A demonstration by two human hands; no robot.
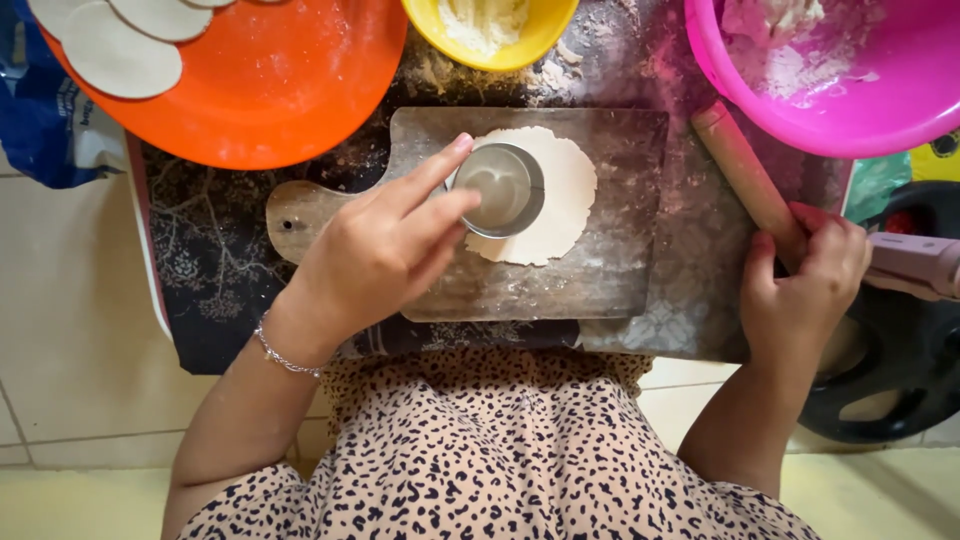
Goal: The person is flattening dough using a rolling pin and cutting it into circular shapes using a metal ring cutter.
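Metal round cutter (497,189) pinched under left hand (385,250) on dough sheet (560,195), right hand (800,290) gripping rolling pin (745,180)

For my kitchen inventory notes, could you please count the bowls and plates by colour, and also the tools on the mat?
Orange plate: 1
Yellow bowl: 1
Pink bowl: 1
Wooden board: 1
Rolling pin, under the right hand: 1
Round metal cutter, held by the left hand on the dough sheet: 1
Total: 6
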